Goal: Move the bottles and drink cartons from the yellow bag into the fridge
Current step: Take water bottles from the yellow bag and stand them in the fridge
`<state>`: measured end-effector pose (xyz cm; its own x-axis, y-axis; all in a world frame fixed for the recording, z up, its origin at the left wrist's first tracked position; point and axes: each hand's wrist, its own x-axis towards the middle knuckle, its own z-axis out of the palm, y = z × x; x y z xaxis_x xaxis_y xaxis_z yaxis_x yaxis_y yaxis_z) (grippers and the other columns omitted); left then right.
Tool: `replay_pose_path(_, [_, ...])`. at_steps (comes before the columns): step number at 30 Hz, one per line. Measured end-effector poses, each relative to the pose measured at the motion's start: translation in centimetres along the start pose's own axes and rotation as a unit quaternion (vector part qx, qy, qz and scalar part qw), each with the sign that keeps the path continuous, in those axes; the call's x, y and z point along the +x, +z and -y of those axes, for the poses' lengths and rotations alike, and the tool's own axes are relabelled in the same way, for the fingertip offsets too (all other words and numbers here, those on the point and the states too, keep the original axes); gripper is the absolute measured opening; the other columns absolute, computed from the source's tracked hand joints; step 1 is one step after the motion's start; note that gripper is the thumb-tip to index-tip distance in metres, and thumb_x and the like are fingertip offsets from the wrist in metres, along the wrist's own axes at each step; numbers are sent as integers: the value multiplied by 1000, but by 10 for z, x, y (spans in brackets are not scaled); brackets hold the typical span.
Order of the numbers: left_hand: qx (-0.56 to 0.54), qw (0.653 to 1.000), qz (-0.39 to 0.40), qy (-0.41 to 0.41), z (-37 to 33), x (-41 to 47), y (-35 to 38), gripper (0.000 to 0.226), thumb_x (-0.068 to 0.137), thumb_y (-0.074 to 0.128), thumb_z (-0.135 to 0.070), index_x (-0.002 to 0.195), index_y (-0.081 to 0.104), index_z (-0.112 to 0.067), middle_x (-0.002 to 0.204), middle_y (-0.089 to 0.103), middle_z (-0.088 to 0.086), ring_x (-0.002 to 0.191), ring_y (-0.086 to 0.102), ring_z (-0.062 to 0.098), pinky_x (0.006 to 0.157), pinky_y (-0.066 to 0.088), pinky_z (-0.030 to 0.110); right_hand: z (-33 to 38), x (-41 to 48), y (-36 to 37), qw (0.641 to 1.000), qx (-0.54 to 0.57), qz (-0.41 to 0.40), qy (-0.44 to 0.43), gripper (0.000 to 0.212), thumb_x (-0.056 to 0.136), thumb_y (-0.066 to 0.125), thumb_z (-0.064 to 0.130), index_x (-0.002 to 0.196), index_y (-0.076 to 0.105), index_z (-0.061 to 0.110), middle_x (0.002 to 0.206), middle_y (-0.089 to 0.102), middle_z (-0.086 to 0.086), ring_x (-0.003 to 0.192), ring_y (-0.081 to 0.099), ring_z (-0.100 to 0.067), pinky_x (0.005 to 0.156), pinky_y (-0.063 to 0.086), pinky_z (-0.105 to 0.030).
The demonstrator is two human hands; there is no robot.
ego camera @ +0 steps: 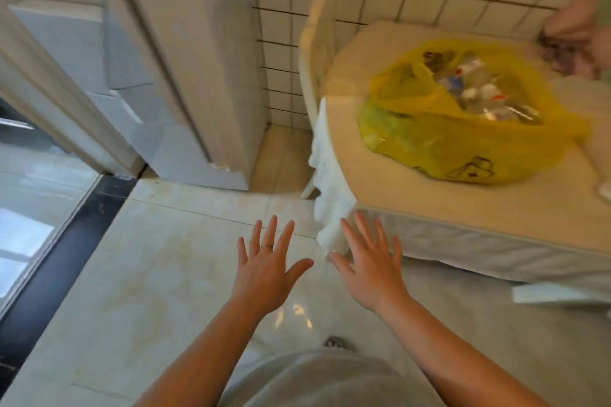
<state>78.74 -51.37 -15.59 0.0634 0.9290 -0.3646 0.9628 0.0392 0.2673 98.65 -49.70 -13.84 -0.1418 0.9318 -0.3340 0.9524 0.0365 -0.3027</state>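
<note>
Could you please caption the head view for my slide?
Open, empty left hand and right hand held out near the yellow bag on the table.

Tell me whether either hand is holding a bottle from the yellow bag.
No: the left hand and right hand are spread open and empty, short of the yellow bag.

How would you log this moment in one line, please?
stage: pre-pick | left hand: open, empty | right hand: open, empty | yellow bag: on table, bottles inside

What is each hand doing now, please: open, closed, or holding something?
Left hand: open, fingers spread, holding nothing.
Right hand: open, fingers spread, holding nothing.
</note>
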Motion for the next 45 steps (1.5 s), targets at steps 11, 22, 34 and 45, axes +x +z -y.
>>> replay_pose_path(11, [1, 994, -31, 108, -139, 78, -5, 87, 82, 2, -84, 155, -10, -39, 164, -16, -2, 148, -24, 23, 118, -9, 51, -131, 3, -71, 989, 51, -120, 65, 75, 87, 13, 72, 155, 11, 41, 165, -7, 13, 152, -9, -21, 119, 1, -55])
replay_pose_path(22, [-103, 946, -197, 235, -239, 204, -59, 71, 93, 32, -69, 145, 44, -22, 157, 34, 8, 146, 24, 35, 116, 25, 49, -213, 85, -162, 973, 68, -204, 86, 77, 83, 14, 71, 153, 19, 41, 164, 2, 14, 152, -7, -17, 119, 4, -51])
replay_pose_path(34, [-241, 935, -110, 236, -333, 308, -114, 52, 93, 64, -37, 139, 46, -25, 139, 47, 0, 125, 48, 16, 97, 39, 23, -267, 198, -253, 970, 73, -216, 81, 70, 87, 34, 60, 152, 27, 36, 161, 24, 14, 150, 13, -15, 119, 10, -44])
replay_pose_path(45, [-421, 905, 57, 33, -376, 348, -101, 40, 90, 70, -30, 120, 45, -24, 96, 53, -19, 88, 59, 9, 67, 48, 23, -294, 313, -300, 985, 102, -139, 23, 61, 94, 59, 39, 148, 37, 25, 146, 48, -2, 131, 47, -28, 105, 41, -48])
